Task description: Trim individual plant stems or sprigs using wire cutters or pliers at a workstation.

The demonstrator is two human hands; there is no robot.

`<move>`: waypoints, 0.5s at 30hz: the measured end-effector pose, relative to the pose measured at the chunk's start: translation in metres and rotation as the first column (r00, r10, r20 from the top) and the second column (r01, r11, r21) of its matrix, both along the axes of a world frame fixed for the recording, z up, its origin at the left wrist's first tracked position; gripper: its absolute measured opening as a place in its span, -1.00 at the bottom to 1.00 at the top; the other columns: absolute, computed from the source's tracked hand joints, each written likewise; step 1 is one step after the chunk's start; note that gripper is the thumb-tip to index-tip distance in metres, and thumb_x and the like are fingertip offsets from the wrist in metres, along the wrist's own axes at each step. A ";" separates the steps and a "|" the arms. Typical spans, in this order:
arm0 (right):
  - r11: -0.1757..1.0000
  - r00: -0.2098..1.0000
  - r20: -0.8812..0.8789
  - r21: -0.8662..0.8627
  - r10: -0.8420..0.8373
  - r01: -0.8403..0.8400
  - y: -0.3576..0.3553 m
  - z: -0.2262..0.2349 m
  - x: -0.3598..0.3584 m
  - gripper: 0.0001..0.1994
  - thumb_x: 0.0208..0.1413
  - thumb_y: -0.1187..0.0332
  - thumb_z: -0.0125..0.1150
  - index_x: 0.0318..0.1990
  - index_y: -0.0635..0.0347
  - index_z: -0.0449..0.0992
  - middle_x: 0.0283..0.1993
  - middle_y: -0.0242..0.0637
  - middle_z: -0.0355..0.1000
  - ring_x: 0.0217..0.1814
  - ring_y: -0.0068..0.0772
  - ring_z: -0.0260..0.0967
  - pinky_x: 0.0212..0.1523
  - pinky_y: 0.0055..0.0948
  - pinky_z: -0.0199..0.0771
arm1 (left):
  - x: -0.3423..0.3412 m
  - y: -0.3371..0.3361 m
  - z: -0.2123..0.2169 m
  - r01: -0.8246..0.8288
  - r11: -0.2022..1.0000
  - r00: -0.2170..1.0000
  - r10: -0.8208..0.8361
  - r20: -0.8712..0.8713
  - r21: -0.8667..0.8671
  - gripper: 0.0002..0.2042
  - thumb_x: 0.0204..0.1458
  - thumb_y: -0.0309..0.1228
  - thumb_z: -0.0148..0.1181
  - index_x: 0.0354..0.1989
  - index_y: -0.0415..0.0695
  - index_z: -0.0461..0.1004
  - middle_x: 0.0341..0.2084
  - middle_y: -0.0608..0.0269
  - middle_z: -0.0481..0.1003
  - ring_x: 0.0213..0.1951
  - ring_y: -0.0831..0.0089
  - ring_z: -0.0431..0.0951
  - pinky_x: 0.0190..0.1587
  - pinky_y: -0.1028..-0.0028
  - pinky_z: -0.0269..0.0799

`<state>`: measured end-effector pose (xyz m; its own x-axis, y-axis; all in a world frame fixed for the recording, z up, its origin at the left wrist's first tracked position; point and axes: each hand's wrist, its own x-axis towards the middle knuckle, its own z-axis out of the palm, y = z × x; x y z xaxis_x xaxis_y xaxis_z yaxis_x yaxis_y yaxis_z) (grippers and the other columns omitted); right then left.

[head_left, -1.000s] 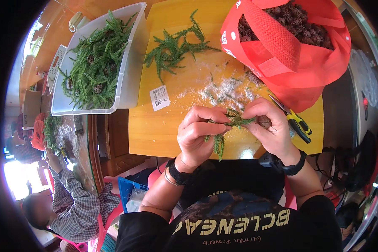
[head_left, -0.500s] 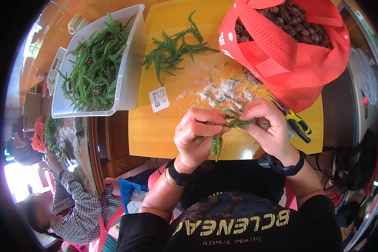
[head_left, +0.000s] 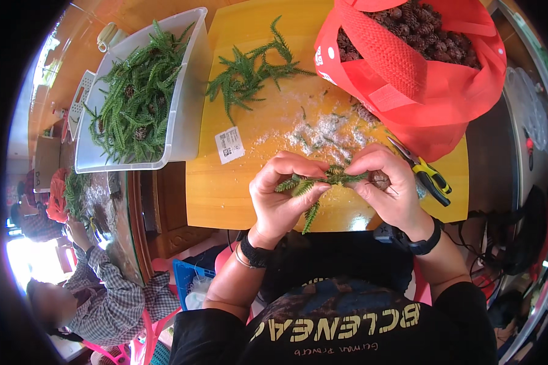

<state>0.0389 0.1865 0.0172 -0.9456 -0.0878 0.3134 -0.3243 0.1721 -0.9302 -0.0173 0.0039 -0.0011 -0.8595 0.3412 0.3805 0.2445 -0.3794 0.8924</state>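
Over the near edge of the yellow table (head_left: 222, 204), I hold a green artificial pine sprig (head_left: 311, 214) between both hands. My left hand (head_left: 284, 191) pinches its stem with thumb and fingertips, and needled twigs poke out under the fingers. My right hand (head_left: 391, 185) is closed on the sprig's other end, with a brown pine cone (head_left: 380, 179) partly hidden in the palm. Just beyond my fingers lies a scatter of white flakes (head_left: 326, 132). Yellow-and-black pliers (head_left: 431, 179) rest right of my right hand.
A translucent bin (head_left: 192, 91) full of pine sprigs stands at left. Loose sprigs (head_left: 240, 76) and a white label (head_left: 230, 146) lie on the table. A red bag (head_left: 432, 109) of pine cones (head_left: 417, 27) fills the far right. Another person (head_left: 112, 298) works at a table on the left.
My left fingers have shifted their pinch, and the sprig's twigs now spread out more to the left beneath them. My right hand stays nearly in place.
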 end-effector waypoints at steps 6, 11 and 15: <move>1.000 0.999 0.048 -0.001 -0.002 0.002 -0.001 0.002 0.001 -0.81 -0.09 0.62 0.14 -0.27 0.27 0.41 -0.25 -0.26 0.30 -0.27 -0.51 0.27 -0.30 -0.63 0.25 | -0.004 -0.002 -0.004 0.058 0.998 0.998 -0.058 -0.014 -0.026 -0.81 -0.25 -0.67 0.31 -0.45 -0.23 0.44 -0.44 0.17 0.47 -0.29 0.36 0.52 -0.26 0.48 0.43; 1.000 1.000 -0.014 0.025 0.004 -0.003 0.001 0.000 -0.001 -0.82 -0.08 0.61 0.15 -0.27 0.26 0.40 -0.26 -0.27 0.29 -0.30 -0.53 0.26 -0.32 -0.64 0.24 | -0.006 -0.001 -0.004 0.038 0.997 0.994 -0.044 -0.096 -0.060 -0.81 -0.26 -0.67 0.32 -0.47 -0.21 0.44 -0.45 0.20 0.46 -0.33 0.36 0.53 -0.29 0.48 0.44; 1.000 1.000 -0.010 -0.005 0.003 -0.003 0.001 -0.001 -0.001 -0.82 -0.08 0.60 0.16 -0.27 0.25 0.40 -0.27 -0.28 0.30 -0.31 -0.54 0.25 -0.34 -0.64 0.23 | -0.005 -0.001 -0.002 0.019 0.995 0.989 -0.033 -0.144 -0.097 -0.82 -0.25 -0.67 0.31 -0.49 -0.21 0.43 -0.46 0.21 0.46 -0.32 0.36 0.53 -0.29 0.48 0.43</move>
<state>0.0382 0.1873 0.0163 -0.9422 -0.0887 0.3231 -0.3339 0.1666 -0.9278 -0.0222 0.0033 -0.0036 -0.7878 0.4037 0.4653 0.3651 -0.3024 0.8805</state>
